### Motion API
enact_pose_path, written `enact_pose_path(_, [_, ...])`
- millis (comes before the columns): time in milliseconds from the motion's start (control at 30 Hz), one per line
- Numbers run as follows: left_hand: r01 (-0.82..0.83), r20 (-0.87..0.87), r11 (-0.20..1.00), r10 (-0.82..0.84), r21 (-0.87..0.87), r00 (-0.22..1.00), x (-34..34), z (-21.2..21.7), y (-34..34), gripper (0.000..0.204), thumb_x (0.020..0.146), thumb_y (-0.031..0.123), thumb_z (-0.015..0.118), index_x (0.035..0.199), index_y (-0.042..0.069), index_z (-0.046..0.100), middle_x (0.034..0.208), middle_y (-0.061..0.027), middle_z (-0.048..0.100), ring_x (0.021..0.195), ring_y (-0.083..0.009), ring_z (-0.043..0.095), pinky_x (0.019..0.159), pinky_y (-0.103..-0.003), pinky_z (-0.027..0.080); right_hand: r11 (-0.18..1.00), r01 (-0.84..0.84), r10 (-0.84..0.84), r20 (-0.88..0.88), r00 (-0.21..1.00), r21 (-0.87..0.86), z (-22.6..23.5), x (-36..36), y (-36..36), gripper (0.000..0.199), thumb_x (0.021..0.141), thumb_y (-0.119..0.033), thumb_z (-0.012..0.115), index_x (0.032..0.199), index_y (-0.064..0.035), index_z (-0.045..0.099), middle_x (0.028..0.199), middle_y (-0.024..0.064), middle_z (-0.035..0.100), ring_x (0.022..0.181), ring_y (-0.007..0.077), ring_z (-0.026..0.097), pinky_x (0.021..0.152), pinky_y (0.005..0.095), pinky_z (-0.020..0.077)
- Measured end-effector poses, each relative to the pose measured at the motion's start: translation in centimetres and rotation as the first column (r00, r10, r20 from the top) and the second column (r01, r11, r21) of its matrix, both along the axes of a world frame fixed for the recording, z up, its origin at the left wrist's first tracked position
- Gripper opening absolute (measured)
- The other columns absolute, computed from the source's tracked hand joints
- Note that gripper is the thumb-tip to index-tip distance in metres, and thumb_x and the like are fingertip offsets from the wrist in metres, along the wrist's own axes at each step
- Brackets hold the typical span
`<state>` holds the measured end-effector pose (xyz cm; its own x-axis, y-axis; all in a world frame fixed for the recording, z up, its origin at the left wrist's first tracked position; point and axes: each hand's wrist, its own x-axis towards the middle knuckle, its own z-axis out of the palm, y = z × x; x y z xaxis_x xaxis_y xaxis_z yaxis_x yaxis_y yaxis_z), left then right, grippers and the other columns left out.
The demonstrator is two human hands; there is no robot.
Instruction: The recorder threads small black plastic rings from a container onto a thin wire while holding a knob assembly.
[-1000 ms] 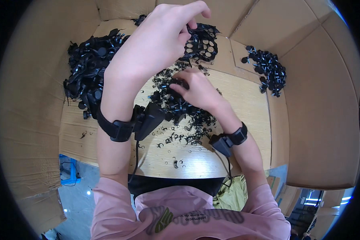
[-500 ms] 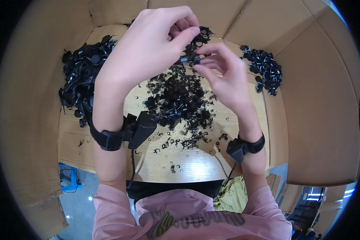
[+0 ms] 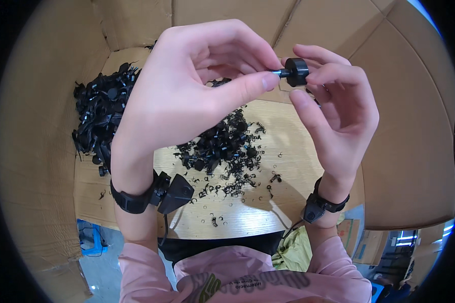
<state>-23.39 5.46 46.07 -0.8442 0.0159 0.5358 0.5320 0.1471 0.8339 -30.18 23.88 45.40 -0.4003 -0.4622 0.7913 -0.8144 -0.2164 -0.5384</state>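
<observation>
A black knob bolt [image 3: 297, 71], with a round plastic head and a silver threaded shank, is held level in front of me. My left hand [image 3: 207, 76] pinches the threaded end between thumb and fingertips. On the other side, my right hand [image 3: 341, 101] curves around the head with thumb and fingers spread. Its index fingertip is at the head's edge, while the thumb stays apart below. Beneath my hands, a heap of black knob bolts and small black curled scraps [image 3: 222, 146] lies on the wooden tabletop [image 3: 187, 222], partly hidden by my left hand and forearm.
Cardboard walls [image 3: 409, 131] enclose the table at the back and sides. At the left stands a large pile of black plastic parts [image 3: 101, 108]. Loose curled scraps [image 3: 232, 189] are scattered toward the front edge. Both wrists wear black strapped devices [image 3: 174, 194] with cables.
Both hands have come up closer and moved right with the knob bolt. The left hand now pinches its threaded end, and the right thumb and fingers are spread around the head.
</observation>
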Motion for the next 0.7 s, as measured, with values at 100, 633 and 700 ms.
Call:
enact_pose_path(100, [0.018, -0.020, 0.998, -0.017, 0.065, 1.000, 0.1, 0.0, 0.6, 0.019, 0.080, -0.005, 0.067, 0.098, -0.005, 0.061, 0.093, -0.0116, 0.066, 0.087, -0.0151, 0.065, 0.081, -0.026, 0.052, 0.999, 0.018, -0.010, 0.166, 0.986, -0.045, 0.4, 0.7, 0.4, 0.032, 0.080, 0.010, 0.064, 0.108, 0.0039, 0.051, 0.116, 0.0227, 0.057, 0.103, 0.0237, 0.061, 0.087, 0.0301, 0.0519])
enact_pose_path(633, [0.065, -0.051, 0.992, -0.060, 0.106, 0.997, 0.1, -0.2, 1.1, 0.016, 0.081, -0.005, 0.063, 0.096, -0.005, 0.060, 0.090, -0.0117, 0.066, 0.082, -0.0153, 0.065, 0.078, -0.027, 0.053, 0.998, 0.008, -0.011, 0.062, 0.998, 0.060, 0.6, 1.1, 1.3, 0.038, 0.079, 0.012, 0.064, 0.114, 0.0098, 0.052, 0.117, 0.0215, 0.057, 0.105, 0.0237, 0.060, 0.089, 0.0306, 0.0505])
enact_pose_path(700, [0.074, -0.039, 0.991, -0.070, 0.114, 0.997, 0.2, -0.3, 1.0, 0.015, 0.081, -0.005, 0.063, 0.096, -0.005, 0.060, 0.089, -0.0117, 0.066, 0.081, -0.0153, 0.065, 0.077, -0.027, 0.054, 0.998, 0.001, -0.004, 0.059, 0.998, 0.061, 0.6, 1.1, 1.2, 0.037, 0.078, 0.013, 0.064, 0.113, 0.0093, 0.054, 0.117, 0.0205, 0.057, 0.107, 0.0241, 0.059, 0.090, 0.0304, 0.0501])
